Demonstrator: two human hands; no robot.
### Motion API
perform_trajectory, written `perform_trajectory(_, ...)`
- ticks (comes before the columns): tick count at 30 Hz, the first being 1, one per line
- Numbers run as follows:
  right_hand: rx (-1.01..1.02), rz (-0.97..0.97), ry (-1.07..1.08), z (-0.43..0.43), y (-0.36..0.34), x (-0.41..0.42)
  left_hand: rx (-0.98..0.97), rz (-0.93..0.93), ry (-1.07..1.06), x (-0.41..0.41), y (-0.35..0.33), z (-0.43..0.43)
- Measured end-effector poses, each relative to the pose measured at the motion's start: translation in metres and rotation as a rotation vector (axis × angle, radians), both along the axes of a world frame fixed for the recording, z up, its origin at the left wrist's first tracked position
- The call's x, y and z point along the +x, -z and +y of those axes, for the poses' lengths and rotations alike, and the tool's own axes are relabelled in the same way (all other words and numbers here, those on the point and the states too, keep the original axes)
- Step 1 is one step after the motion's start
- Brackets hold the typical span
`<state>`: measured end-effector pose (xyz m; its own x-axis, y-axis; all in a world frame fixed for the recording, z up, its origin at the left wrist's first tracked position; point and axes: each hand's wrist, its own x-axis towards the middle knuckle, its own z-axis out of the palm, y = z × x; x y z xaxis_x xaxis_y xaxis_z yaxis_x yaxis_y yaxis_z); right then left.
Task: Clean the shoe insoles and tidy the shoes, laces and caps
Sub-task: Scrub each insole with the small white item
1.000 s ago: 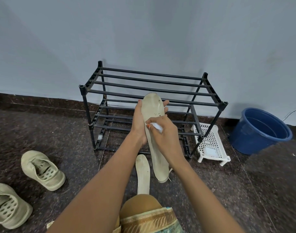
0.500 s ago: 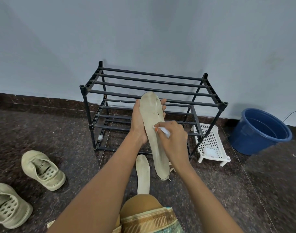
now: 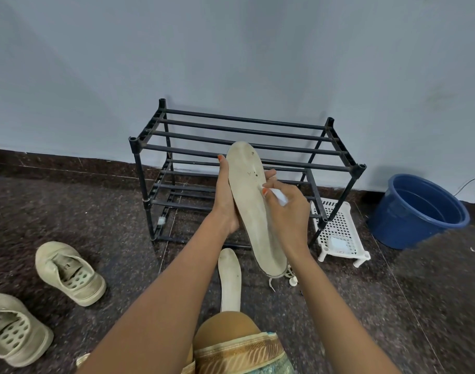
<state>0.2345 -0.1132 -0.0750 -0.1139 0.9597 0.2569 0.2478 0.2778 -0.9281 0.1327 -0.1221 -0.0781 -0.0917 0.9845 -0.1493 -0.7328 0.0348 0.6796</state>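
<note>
My left hand (image 3: 225, 195) grips a long beige insole (image 3: 251, 201) from behind, holding it upright in front of the black shoe rack (image 3: 247, 147). My right hand (image 3: 290, 211) pinches a small white wipe (image 3: 278, 197) against the insole's right edge near its middle. A second insole (image 3: 230, 279) lies flat on the floor below, toe pointing away. Two beige shoes rest on the floor at the left, one nearer the rack (image 3: 68, 272) and one at the frame's edge (image 3: 12, 330). A white lace (image 3: 289, 276) peeks out under the held insole.
A blue tub (image 3: 417, 211) stands at the right by the wall. A white perforated plastic stool (image 3: 339, 233) sits beside the rack's right legs. My knee (image 3: 225, 330) is at the bottom centre. Dark speckled floor surrounds everything.
My right hand with the wipe slid down the insole, then back up to its middle right edge. The insole tilted slightly; my left hand kept its hold.
</note>
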Motion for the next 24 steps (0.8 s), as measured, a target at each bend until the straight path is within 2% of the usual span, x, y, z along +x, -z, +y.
perform_trajectory(4,0.036,-0.026,0.011,0.003,-0.005,-0.003,0.003,0.012,0.046,0.003,-0.001,-0.002)
perform_trajectory(9,0.265,-0.297,-0.091,-0.002,0.009,-0.002,-0.016,0.028,0.039,0.002,0.002,0.001)
perform_trajectory(13,0.398,-0.430,-0.089,0.002,0.012,-0.001,-0.004,0.034,0.028,0.001,0.003,0.002)
perform_trajectory(19,0.540,-0.552,0.050,0.028,0.000,-0.006,-0.031,0.080,-0.013,0.002,0.004,0.001)
perform_trajectory(22,0.564,-0.561,0.004,0.030,0.001,-0.005,-0.038,0.085,-0.027,0.001,0.004,0.001)
perform_trajectory(24,0.506,-0.532,-0.080,0.026,0.004,-0.001,-0.045,0.081,-0.030,0.000,0.003,0.002)
